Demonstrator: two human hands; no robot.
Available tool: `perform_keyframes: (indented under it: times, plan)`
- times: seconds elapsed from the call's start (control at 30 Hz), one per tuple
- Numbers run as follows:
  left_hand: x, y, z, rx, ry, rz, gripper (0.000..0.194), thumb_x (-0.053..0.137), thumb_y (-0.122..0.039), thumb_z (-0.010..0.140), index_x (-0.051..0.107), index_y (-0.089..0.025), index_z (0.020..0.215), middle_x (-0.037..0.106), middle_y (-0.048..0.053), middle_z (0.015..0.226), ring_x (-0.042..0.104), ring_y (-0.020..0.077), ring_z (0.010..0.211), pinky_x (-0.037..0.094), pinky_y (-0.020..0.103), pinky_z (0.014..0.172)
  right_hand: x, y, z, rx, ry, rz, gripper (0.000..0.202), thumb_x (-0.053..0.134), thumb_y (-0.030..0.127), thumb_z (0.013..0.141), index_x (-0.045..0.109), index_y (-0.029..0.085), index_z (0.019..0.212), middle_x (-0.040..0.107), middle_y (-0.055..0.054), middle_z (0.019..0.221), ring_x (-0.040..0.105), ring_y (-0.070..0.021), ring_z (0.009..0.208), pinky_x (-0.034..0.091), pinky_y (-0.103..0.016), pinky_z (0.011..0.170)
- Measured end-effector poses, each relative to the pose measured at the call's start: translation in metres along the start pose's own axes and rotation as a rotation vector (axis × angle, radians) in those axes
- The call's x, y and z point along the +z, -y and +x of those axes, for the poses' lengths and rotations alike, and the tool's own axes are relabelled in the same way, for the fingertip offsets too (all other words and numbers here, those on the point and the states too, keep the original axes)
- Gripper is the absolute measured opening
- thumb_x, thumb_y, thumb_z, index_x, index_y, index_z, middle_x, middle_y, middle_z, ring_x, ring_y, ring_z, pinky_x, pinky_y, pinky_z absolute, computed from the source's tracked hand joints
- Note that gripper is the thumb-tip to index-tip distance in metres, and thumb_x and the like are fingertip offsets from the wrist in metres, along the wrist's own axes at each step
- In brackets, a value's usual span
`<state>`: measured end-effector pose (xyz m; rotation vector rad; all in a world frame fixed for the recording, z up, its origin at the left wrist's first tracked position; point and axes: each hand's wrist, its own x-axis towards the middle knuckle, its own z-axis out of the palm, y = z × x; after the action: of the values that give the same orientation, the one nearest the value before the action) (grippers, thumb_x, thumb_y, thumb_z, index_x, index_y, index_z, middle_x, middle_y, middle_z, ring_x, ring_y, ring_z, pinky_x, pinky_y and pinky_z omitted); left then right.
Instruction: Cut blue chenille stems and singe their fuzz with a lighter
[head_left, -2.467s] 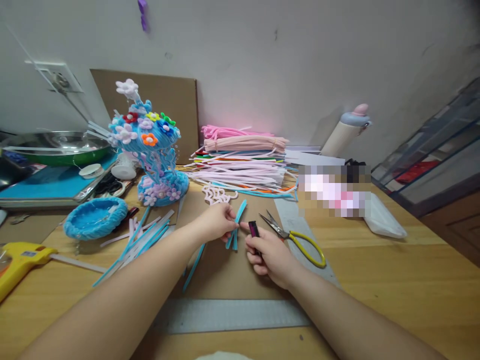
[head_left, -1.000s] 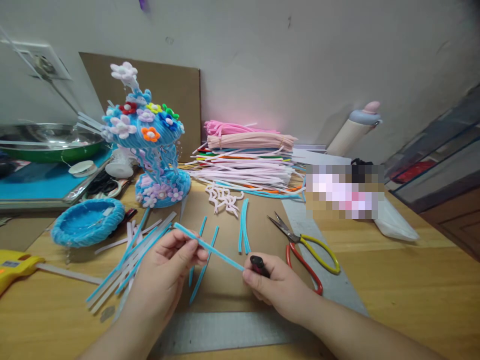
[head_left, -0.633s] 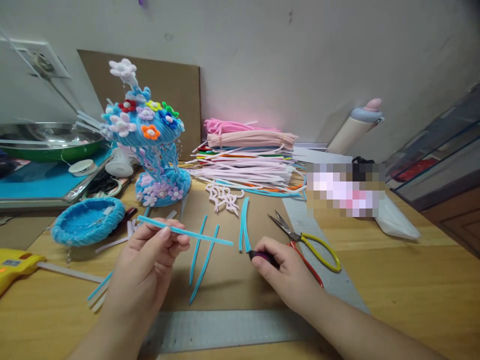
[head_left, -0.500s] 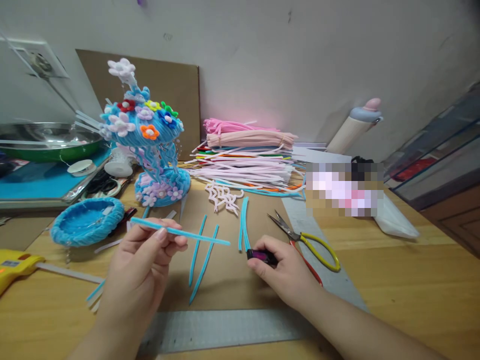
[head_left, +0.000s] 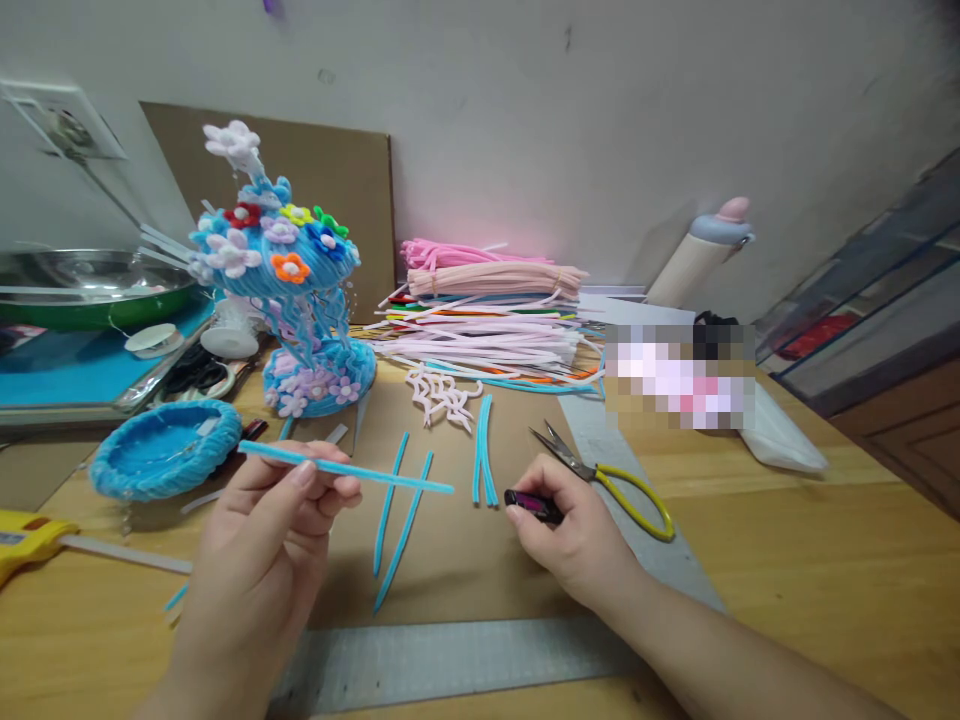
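Note:
Pinched in my left hand (head_left: 281,510) is a blue pipe cleaner (head_left: 390,479), its thin end pointing right. My right hand (head_left: 562,510) grips a small dark object with a purple side (head_left: 531,505), perhaps a lighter. Two blue strips (head_left: 405,530) lie slanted on the brown board (head_left: 450,580) between my hands. More blue strips (head_left: 484,450) lie just left of my right fingers. White bent pieces (head_left: 442,395) rest at the board's top. Pliers with yellow and red handles (head_left: 637,500) lie beyond my right hand, partly covered by it.
A blue flowered craft piece (head_left: 277,250) stands at the back left, near a blue round dish (head_left: 165,450). Bundled pipe cleaners (head_left: 487,330) are stacked by the wall. A yellow glue gun (head_left: 30,535) lies far left; a bottle (head_left: 697,255) leans back right.
My right hand with the dark object has moved slightly right, away from the blue strips beside it. The view has shifted a little; my left hand keeps its strip.

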<state>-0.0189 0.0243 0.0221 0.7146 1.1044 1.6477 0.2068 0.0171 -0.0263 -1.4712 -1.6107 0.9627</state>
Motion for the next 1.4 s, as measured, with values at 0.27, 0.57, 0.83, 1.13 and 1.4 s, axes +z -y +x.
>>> perform_keyframes:
  times: [0.27, 0.57, 0.83, 1.13, 1.4]
  plan:
    - [-0.0006, -0.0004, 0.0004, 0.014, -0.006, -0.001, 0.007, 0.069, -0.015, 0.066, 0.065, -0.016, 0.072, 0.07, -0.001, 0.073, 0.063, 0.0088, 0.053, 0.054, 0.016, 0.055, 0.0039, -0.0053, -0.0018, -0.01, 0.005, 0.026, 0.013, 0.058, 0.027, 0.072, 0.047, 0.021, 0.07, 0.05, 0.003, 0.063, 0.045, -0.0131, 0.06, 0.034, -0.024, 0.056]
    - [-0.0009, -0.0015, -0.0006, 0.015, -0.002, 0.012, 0.008, 0.07, -0.017, 0.066, 0.064, -0.017, 0.072, 0.069, -0.002, 0.073, 0.062, 0.0078, 0.054, 0.053, 0.013, 0.055, 0.0063, 0.0005, -0.0074, 0.015, 0.053, -0.048, 0.011, 0.059, 0.026, 0.072, 0.049, 0.021, 0.071, 0.052, 0.003, 0.064, 0.046, -0.0126, 0.059, 0.035, -0.023, 0.054]
    - [-0.0017, 0.0003, -0.0004, 0.019, 0.031, 0.023, 0.004, 0.067, -0.018, 0.07, 0.064, -0.019, 0.073, 0.068, -0.003, 0.075, 0.062, 0.0075, 0.056, 0.054, 0.014, 0.058, 0.0065, -0.0004, -0.0061, 0.027, 0.04, -0.049, 0.01, 0.058, 0.026, 0.073, 0.049, 0.021, 0.072, 0.052, 0.003, 0.064, 0.046, -0.0123, 0.059, 0.035, -0.023, 0.055]
    - [-0.0045, 0.0015, 0.0031, 0.018, -0.011, 0.02, 0.007, 0.067, -0.016, 0.067, 0.064, -0.016, 0.073, 0.07, -0.001, 0.075, 0.064, 0.0087, 0.054, 0.054, 0.013, 0.054, 0.0048, -0.0013, -0.0031, -0.006, 0.018, -0.069, 0.01, 0.056, 0.025, 0.073, 0.047, 0.021, 0.071, 0.051, 0.004, 0.064, 0.047, -0.0117, 0.06, 0.035, -0.023, 0.056]
    - [-0.002, -0.0016, 0.0031, 0.046, -0.02, 0.012, 0.004, 0.063, -0.013, 0.071, 0.064, -0.016, 0.073, 0.069, -0.002, 0.072, 0.063, 0.0076, 0.053, 0.054, 0.013, 0.055, 0.0057, -0.0025, -0.0045, 0.03, 0.042, -0.057, 0.01, 0.056, 0.025, 0.073, 0.047, 0.021, 0.072, 0.05, 0.004, 0.063, 0.046, -0.0116, 0.058, 0.034, -0.022, 0.054]
